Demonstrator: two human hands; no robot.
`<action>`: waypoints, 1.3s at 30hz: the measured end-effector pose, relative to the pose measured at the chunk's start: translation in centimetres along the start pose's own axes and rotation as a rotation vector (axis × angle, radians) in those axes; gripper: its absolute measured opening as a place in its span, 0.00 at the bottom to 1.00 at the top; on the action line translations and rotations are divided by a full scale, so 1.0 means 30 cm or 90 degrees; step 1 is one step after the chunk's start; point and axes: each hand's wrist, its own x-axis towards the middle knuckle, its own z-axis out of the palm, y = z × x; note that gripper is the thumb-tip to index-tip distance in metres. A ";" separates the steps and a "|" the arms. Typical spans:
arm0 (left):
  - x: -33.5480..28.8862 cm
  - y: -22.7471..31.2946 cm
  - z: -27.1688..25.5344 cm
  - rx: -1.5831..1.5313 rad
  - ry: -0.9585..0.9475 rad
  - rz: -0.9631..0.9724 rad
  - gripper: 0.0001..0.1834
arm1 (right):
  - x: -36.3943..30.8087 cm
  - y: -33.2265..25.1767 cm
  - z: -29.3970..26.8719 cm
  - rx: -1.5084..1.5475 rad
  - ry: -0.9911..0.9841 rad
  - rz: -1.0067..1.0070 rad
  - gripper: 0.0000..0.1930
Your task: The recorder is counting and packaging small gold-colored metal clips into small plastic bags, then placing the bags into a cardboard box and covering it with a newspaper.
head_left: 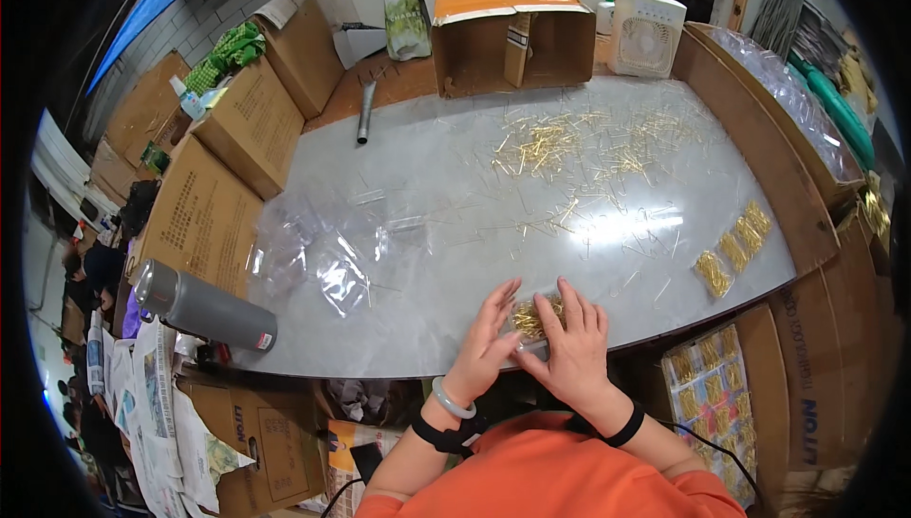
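Observation:
At the near edge of the table, a small clear plastic packet [531,318] filled with gold wire hooks sits between my hands. My left hand [482,345] is curved along its left side, thumb at the near corner. From the right, my right hand [576,347] presses its fingers over the packet's top and side, hiding part of it. Loose gold hooks [543,145] lie heaped and scattered farther back. Several filled packets of gold hooks [733,250] stand in a row near the right edge. Empty clear plastic bags [337,267] are spread to the left.
A grey bottle [204,306] lies tilted at the table's left edge. Cardboard boxes [204,214] wall the left side. An open carton [512,44], a white fan [647,32] and a metal tube [366,112] are at the back. Below right, a box holds more filled packets [712,395].

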 end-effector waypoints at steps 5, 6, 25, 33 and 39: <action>-0.021 0.000 -0.010 -0.115 0.043 0.032 0.32 | 0.030 -0.003 -0.037 0.060 0.062 0.002 0.31; -0.026 -0.019 -0.001 -0.104 0.070 0.051 0.32 | 0.031 0.000 -0.057 0.068 0.085 -0.003 0.30; 0.014 0.023 0.072 0.670 -0.103 0.168 0.22 | 0.016 0.089 -0.018 -0.017 0.014 0.049 0.35; -0.013 0.026 0.040 0.342 -0.043 0.084 0.29 | 0.026 0.073 -0.073 0.059 0.089 0.051 0.31; -0.005 0.030 0.044 0.418 -0.012 0.107 0.27 | 0.027 0.088 -0.060 0.013 0.057 0.029 0.31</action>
